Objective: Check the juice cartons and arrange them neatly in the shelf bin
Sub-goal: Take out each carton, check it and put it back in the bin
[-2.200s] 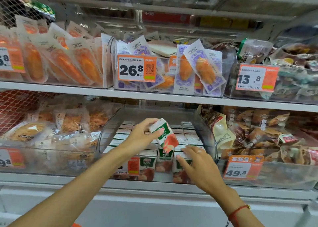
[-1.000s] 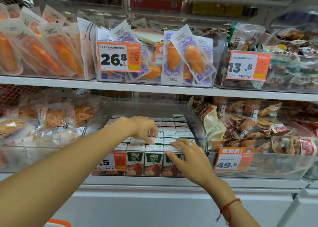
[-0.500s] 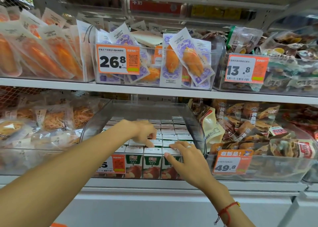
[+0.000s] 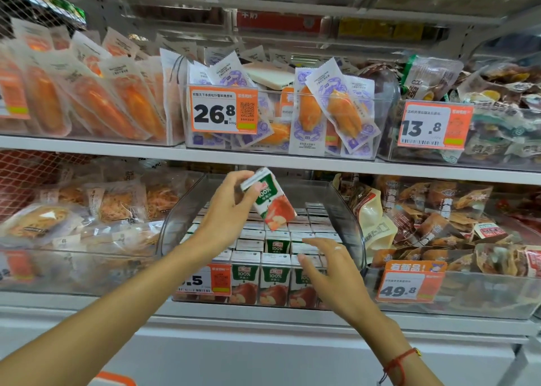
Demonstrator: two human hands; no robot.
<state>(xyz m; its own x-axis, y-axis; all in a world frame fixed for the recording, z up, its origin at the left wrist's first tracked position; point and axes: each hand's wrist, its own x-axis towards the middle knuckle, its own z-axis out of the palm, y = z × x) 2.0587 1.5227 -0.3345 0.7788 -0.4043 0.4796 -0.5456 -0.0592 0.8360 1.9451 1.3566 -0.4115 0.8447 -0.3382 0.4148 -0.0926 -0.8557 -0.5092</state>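
— Whereas half a second ago both hands lay on the carton tops, what do you see from the head camera now?

— I see my left hand (image 4: 227, 207) up above the clear bin (image 4: 175, 224), pinching one juice carton (image 4: 270, 199) by its top end between thumb and fingers. The carton hangs tilted over the bin's middle, clear of the packed cartons (image 4: 273, 283) below. My right hand (image 4: 330, 271) has lifted a little off the front row; its fingers are spread and relaxed over the bin's front right part, holding nothing.

— How does the carton look?

— White top, a green band reading 100%, red apples printed on the lower half. The ones standing in the bin carry the same print, upright in rows, with one gap in the second row from the bin's front where a green face shows.

— What can't you make out?

— The price tag (image 4: 205, 280) on the bin's front covers the left front cartons, and my left arm cuts its first digit. My right hand hides the front right cartons. The back rows are blurred. I cannot tell whether the right fingertips touch the tops.
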